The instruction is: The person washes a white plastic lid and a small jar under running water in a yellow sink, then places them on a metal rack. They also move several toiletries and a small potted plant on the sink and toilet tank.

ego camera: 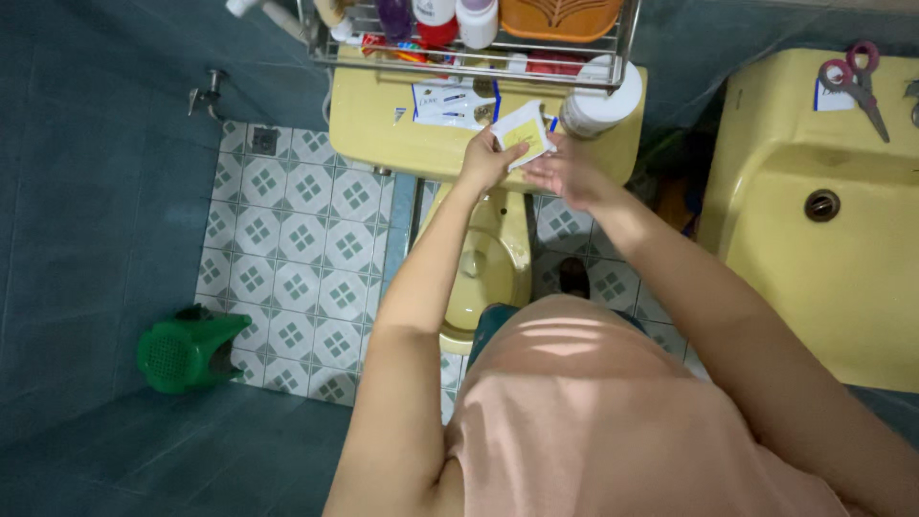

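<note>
A small white and yellow packet (522, 133) is held over the yellow toilet tank (383, 124). My left hand (486, 161) grips its lower left edge. My right hand (565, 170) touches its right side with fingers spread under it. On the tank lid lie flat white and blue packets (450, 103) and a white round container (599, 100). The open yellow toilet bowl (483, 278) is right below my arms.
A wire rack (479, 43) with bottles and an orange tray hangs above the tank. A yellow sink (823, 211) at the right carries pink-handled scissors (855, 78). A green plastic dipper (187, 352) lies on the patterned tile floor (297, 239); a wall tap (206, 94) sits at the left.
</note>
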